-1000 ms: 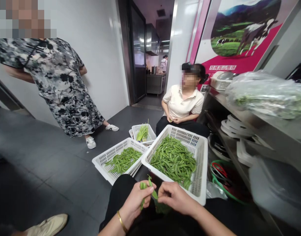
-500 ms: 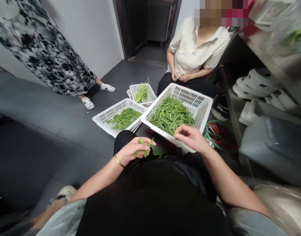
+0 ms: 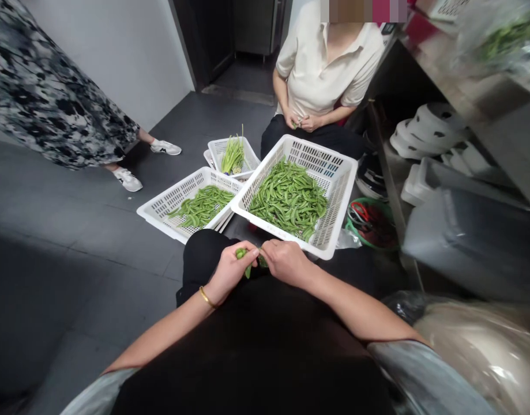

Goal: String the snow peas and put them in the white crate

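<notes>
My left hand point(image 3: 230, 269) is closed around a few green pea pods point(image 3: 247, 271), and a gold bangle circles its wrist. Against its fingertips, my right hand point(image 3: 286, 262) pinches the end of a pod; the fingers cover most of that spot. Both hands are above my lap, just short of a large white slotted basket point(image 3: 346, 202). A heap of pea pods point(image 3: 290, 199) lies in that basket. To its left, a lower white basket point(image 3: 154, 214) holds a smaller pile of pods point(image 3: 206, 204).
A smaller white basket point(image 3: 251, 155) with long green stalks point(image 3: 233, 155) stands behind. Opposite me sits a co-worker point(image 3: 323, 75), hands together over the lap. Another person in a patterned skirt point(image 3: 66, 98) stands left. Shelving with white containers and a grey bin point(image 3: 468, 236) lines the right.
My right hand has moved from the large basket's near rim, leftward and down, to meet my left hand at the pods. The view has shifted slightly.
</notes>
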Tool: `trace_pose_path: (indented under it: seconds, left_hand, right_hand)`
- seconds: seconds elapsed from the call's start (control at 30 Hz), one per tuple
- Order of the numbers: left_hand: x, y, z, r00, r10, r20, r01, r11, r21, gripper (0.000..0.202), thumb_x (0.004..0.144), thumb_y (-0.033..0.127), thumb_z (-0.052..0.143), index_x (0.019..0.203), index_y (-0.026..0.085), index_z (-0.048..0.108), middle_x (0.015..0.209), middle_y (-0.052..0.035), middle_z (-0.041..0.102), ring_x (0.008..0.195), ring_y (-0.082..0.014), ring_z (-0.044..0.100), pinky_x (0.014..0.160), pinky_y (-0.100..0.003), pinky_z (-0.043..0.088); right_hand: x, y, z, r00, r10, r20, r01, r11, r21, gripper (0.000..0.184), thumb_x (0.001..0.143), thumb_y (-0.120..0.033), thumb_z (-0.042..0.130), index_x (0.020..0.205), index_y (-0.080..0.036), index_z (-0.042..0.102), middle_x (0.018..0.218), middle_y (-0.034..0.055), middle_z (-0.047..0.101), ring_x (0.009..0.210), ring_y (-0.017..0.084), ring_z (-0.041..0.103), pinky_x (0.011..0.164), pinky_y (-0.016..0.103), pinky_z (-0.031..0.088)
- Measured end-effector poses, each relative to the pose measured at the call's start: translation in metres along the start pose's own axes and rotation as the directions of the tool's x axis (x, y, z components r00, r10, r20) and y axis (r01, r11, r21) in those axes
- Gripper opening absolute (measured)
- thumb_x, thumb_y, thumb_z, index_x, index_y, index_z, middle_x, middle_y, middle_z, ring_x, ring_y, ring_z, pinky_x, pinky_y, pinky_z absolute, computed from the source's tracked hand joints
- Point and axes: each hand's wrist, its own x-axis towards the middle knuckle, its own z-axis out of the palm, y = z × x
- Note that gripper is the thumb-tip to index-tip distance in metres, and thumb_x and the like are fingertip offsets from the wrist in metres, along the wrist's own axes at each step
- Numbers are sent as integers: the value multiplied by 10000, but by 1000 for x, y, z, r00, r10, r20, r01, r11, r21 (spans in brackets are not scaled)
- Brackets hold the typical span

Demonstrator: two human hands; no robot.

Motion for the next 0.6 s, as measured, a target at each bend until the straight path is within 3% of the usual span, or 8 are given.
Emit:
trace_pose_path:
  seconds: [0.1, 0.2, 0.27, 0.33, 0.4, 0.5, 0.6]
  left_hand:
    - [11, 1, -4, 983, 67, -173, -68, 998, 4, 200, 755, 329, 660, 717, 135, 628, 591, -7, 574, 502, -79, 458, 466, -182, 361]
    - [30, 1, -28, 961, -41, -275, -48, 950, -308, 191, 743, 316, 658, 743, 138, 590, 568, 8, 558, 449, -78, 463, 416, -181, 365]
    - [42, 0, -44, 972, -147, -181, 35, 858, -512, 168, 716, 273, 659, 745, 144, 555, 597, -4, 584, 498, -111, 540, 430, -196, 417]
    - [49, -2, -53, 975, -221, -30, 159, 782, -602, 169, 678, 203, 658, 792, 150, 544, 660, -22, 623, 577, -149, 602, 481, -236, 484]
    - [51, -3, -53, 967, -238, 91, 241, 742, -625, 220, 665, 152, 653, 858, 154, 548, 664, -13, 617, 574, -141, 597, 532, -278, 522]
    - [48, -2, -43, 960, -184, 210, 277, 723, -632, 152, 712, 150, 651, 819, 149, 543, 556, 43, 499, 469, -74, 481, 507, -245, 499]
    - [45, -1, -40, 948, -170, 267, 304, 725, -618, 173, 748, 181, 658, 692, 145, 499, 494, 71, 379, 402, -39, 359, 378, -150, 340]
  right_hand:
    - [-7, 7, -5, 993, 70, 90, -78, 993, 92, 275, 934, -238, 400, 788, -133, 608, 745, 70, 634, 646, 140, 563, 580, 243, 330]
    - [-13, 37, -20, 955, 8, 297, -85, 965, 249, 226, 894, -320, 506, 823, -162, 650, 748, 40, 662, 658, 137, 589, 598, 228, 358]
    - [-9, 68, -27, 909, 29, 415, -174, 933, 316, 254, 848, -412, 568, 908, -188, 672, 731, 12, 675, 643, 130, 599, 596, 215, 378]
    - [6, 100, -22, 877, 229, 422, -355, 901, 250, 316, 882, -441, 501, 935, -184, 678, 759, 22, 686, 675, 132, 614, 624, 214, 403]
    - [29, 127, -4, 806, 468, 362, -525, 848, 74, 338, 886, -401, 497, 834, -127, 686, 821, 100, 687, 801, 184, 625, 677, 245, 422]
    - [64, 149, 32, 745, 539, 394, -595, 804, 24, 247, 785, -331, 637, 739, -91, 677, 790, 142, 674, 839, 240, 623, 689, 289, 449]
    - [80, 158, 52, 738, 532, 416, -620, 777, 106, 133, 742, -248, 674, 695, -124, 664, 706, 89, 652, 809, 214, 622, 716, 287, 464]
